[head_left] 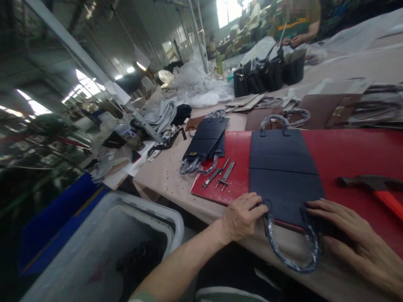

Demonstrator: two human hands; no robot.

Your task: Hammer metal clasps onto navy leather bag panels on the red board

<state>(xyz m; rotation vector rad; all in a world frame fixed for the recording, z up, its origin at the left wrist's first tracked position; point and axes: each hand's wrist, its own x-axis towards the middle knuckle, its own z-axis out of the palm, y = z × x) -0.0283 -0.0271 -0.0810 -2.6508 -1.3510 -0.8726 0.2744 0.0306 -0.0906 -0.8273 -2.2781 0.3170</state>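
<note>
A dark blue handbag panel (281, 180) lies flat on a red board, with a plastic-wrapped handle at its far end. The near handle (294, 266), also wrapped in clear plastic, hangs over the table's front edge. My left hand (242, 216) is closed at the panel's near left corner, fingertips on the base of that handle. At the near right corner, my right hand (355, 239) lies with fingers stretched over the edge and the thumb apart below. Several metal hand tools (225, 174) rest left of the panel. A claw hammer with an orange handle (390, 201) lies to the right.
More dark blue panels (204, 138) with wrapped handles are stacked at the red board's (355, 155) left end. Brown bag pieces (324, 109) and black bags (270, 73) stand behind. A grey plastic bin (176, 214) is at the lower left. Another person's hands (296, 40) are at the back.
</note>
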